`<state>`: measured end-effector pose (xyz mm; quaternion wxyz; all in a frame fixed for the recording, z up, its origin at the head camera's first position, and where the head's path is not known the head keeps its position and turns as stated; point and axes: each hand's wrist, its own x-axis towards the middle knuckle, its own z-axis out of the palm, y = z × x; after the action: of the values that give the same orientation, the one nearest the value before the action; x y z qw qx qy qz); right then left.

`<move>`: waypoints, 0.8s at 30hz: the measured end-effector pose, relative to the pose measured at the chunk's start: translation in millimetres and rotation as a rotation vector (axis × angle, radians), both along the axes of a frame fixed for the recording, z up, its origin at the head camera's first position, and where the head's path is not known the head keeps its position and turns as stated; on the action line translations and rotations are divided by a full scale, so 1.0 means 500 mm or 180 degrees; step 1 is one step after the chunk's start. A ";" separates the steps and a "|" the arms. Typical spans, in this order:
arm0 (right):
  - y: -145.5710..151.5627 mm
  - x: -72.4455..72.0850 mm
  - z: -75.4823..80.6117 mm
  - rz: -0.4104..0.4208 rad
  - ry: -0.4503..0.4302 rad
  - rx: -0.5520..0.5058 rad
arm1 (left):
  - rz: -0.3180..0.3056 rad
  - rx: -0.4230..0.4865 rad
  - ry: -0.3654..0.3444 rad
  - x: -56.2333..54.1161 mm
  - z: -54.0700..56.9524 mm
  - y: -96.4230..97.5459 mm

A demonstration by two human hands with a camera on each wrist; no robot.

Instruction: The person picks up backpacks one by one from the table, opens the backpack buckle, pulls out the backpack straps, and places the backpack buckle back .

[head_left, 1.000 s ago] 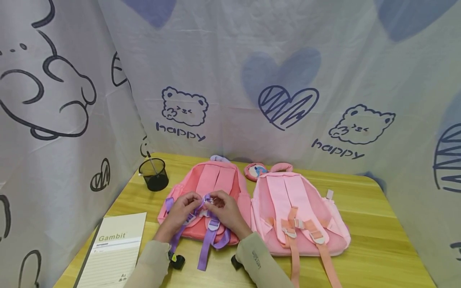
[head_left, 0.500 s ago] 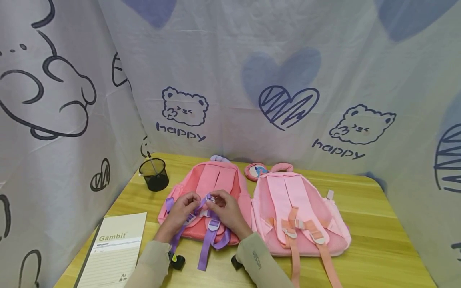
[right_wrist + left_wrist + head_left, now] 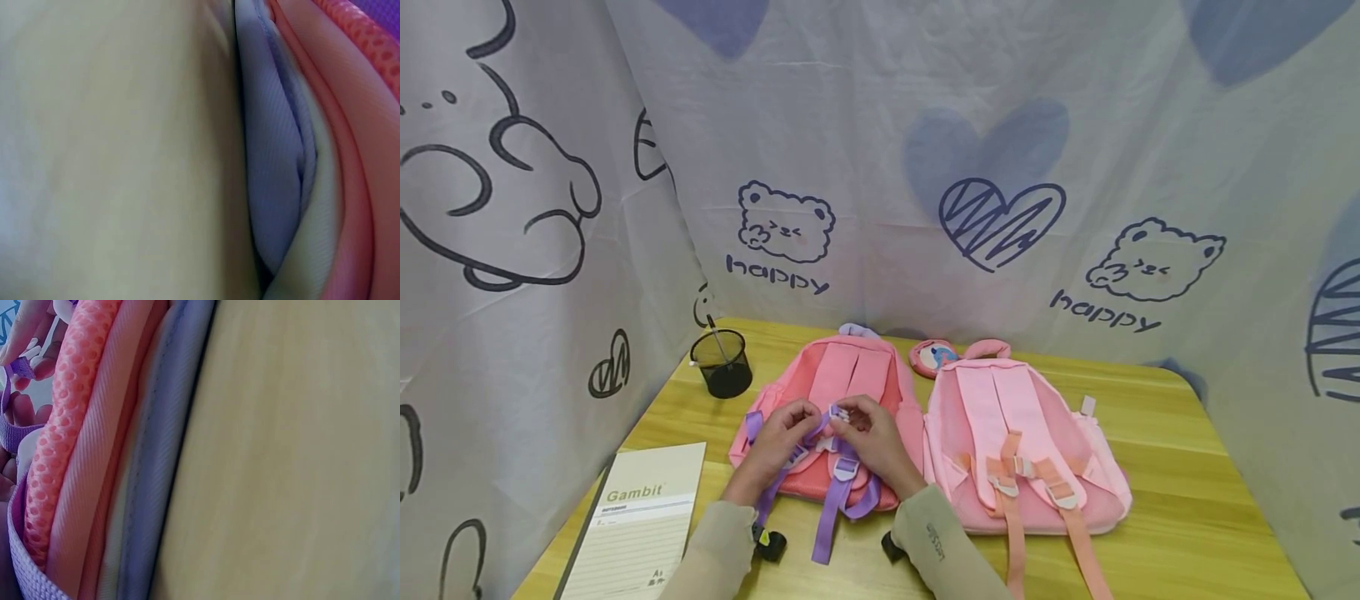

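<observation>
A coral-pink backpack [image 3: 782, 392] lies on the table with its shoulder straps facing up and purple webbing straps [image 3: 824, 521] trailing off its lower end. Above its lower half my left hand [image 3: 784, 440] pinches a thin purple strap [image 3: 817, 427] between thumb and fingers. Close beside it, my right hand [image 3: 876, 437] pinches a small white buckle [image 3: 838, 413] with purple webbing through it. Fingers [image 3: 44, 365] and looped purple webbing [image 3: 19, 434] appear at the left edge of the left wrist view. In the right wrist view only the backpack's side [image 3: 350, 187] and tabletop show.
Right beside it lies a lighter pink backpack [image 3: 1022, 400] with orange straps [image 3: 1013, 533]. A round pink pendant [image 3: 934, 357] sits behind the two bags. At left stand a black mesh pen cup [image 3: 727, 379] and a notebook [image 3: 636, 525]. Printed curtains [image 3: 880, 250] enclose the table.
The white buckle at my right fingertips has shifted slightly right and shows more plainly. Both hands keep almost the same place; the bags have not moved.
</observation>
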<state>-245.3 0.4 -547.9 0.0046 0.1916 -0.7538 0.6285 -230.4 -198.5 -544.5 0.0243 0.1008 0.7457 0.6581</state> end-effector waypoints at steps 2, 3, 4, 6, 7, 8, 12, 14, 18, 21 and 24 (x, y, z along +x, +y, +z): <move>0.001 0.007 0.014 0.0022 0.0026 0.0001 | -0.0013 -0.0004 0.0007 0.001 0.001 0.000; 0.001 0.012 0.022 0.0031 0.0039 -0.0003 | -0.0014 0.0002 0.0002 0.002 0.001 0.000; 0.002 0.017 0.030 0.0044 0.0045 -0.0013 | -0.0013 0.0005 -0.0001 0.003 0.002 0.000; 0.004 0.026 0.045 0.0051 0.0067 -0.0070 | -0.0009 -0.0010 -0.0003 0.003 0.003 0.001; 0.004 0.030 0.051 0.0042 0.0064 -0.0089 | -0.0009 -0.0022 0.0003 0.003 0.003 0.001; 0.003 0.033 0.053 0.0027 0.0060 -0.0100 | -0.0001 -0.0026 -0.0005 0.003 0.003 0.002; 0.000 0.035 0.055 -0.0034 0.0028 -0.0114 | 0.0022 -0.0062 -0.0025 0.002 0.003 0.001; 0.000 0.034 0.054 -0.0031 0.0023 -0.0106 | 0.0024 -0.0072 -0.0028 0.002 0.003 0.001; 0.001 0.022 0.033 -0.0003 0.0026 -0.0103 | 0.0027 -0.0108 -0.0019 0.002 0.002 0.000; 0.004 0.023 0.036 0.0025 0.0062 -0.0141 | 0.0028 -0.0145 -0.0011 0.002 0.003 0.001; 0.007 0.035 0.057 0.0056 0.0100 -0.0179 | 0.0037 -0.0174 -0.0012 0.003 0.003 0.001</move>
<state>-227.7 3.7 -519.3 0.0164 0.2079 -0.7339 0.6464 -229.0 -197.9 -542.9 0.0247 0.0945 0.7640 0.6378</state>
